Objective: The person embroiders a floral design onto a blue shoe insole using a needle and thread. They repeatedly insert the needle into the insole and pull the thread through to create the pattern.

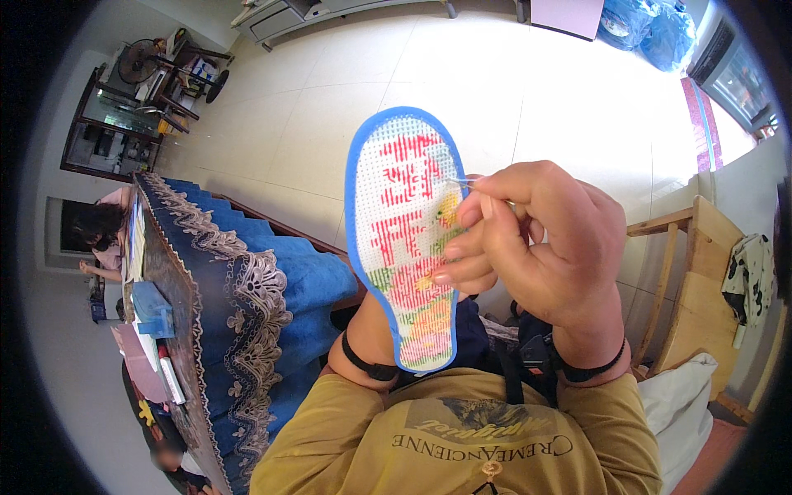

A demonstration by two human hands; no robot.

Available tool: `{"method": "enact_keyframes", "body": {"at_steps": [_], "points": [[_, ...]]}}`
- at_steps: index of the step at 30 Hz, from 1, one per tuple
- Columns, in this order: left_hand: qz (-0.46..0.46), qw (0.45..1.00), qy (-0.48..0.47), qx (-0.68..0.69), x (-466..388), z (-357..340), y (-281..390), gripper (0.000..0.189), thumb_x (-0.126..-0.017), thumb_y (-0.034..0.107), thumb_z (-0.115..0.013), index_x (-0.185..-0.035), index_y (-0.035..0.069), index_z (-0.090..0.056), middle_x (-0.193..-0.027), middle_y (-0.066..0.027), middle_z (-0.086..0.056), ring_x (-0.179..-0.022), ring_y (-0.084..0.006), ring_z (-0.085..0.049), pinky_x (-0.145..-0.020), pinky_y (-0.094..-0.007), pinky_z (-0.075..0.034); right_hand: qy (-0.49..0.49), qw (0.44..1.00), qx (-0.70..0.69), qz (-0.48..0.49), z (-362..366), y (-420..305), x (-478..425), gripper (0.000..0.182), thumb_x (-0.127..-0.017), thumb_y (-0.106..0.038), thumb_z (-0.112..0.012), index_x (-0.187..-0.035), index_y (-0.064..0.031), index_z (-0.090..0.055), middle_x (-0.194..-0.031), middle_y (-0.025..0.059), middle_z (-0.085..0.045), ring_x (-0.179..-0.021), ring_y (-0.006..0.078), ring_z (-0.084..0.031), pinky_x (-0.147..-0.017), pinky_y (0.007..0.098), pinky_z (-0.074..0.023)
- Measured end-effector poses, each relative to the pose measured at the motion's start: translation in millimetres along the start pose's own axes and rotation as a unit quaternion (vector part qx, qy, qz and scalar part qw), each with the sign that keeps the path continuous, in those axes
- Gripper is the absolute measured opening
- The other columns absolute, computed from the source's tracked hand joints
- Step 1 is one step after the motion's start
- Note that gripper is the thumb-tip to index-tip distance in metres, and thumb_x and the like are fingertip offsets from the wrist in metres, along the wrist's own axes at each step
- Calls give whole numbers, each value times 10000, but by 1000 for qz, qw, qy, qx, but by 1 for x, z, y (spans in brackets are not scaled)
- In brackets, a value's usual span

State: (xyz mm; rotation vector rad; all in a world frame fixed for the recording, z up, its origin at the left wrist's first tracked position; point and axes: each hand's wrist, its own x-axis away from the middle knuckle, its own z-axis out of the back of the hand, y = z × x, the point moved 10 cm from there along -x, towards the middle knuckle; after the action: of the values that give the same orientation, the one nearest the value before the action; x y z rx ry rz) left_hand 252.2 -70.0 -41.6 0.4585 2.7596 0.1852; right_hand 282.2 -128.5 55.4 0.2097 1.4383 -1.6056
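Note:
A cross-stitch insole (396,247) with blue edging stands before my chest, toe end up. Red stitching runs over its white mesh, with yellow, green and pink motifs lower down and at the right side. My left forearm (373,322) passes behind it; the left hand is hidden there, supporting the insole. Between thumb and index finger, my right hand (532,241) pinches a thin needle (459,181), whose tip is at the insole's right side near the red stitches. The other right fingers curl against the insole's right edge.
At left stands a table with a blue lace-trimmed cloth (247,297), bearing a blue plastic holder (153,309) and a marker (171,374). Two people sit beyond it. A wooden chair (693,297) is at right. A fan (137,60) and blue bags (665,37) stand farther off.

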Motion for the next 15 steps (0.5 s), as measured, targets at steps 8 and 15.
{"method": "enact_keyframes", "body": {"at_steps": [8,15], "points": [[-11,1000,15,-19,0,1,1,340,-913,371,-516,-941,33,-495,-681,-40,-488,-459,-123,-473,-407,-260,-335,-6,1000,-5,-1,-1,0,1,127,-794,126,-498,-881,64,-566,-723,125,-646,-655,156,-672,-538,244,-549],[-68,983,107,-130,2,1,11,337,-916,368,-508,-935,32,-495,-672,-40,-487,-449,-124,-467,-402,-261,-331,-10,993,-84,-85,-4,15,2,103,-812,102,-510,-882,64,-576,-717,122,-648,-609,132,-655,-485,222,-519]]}}
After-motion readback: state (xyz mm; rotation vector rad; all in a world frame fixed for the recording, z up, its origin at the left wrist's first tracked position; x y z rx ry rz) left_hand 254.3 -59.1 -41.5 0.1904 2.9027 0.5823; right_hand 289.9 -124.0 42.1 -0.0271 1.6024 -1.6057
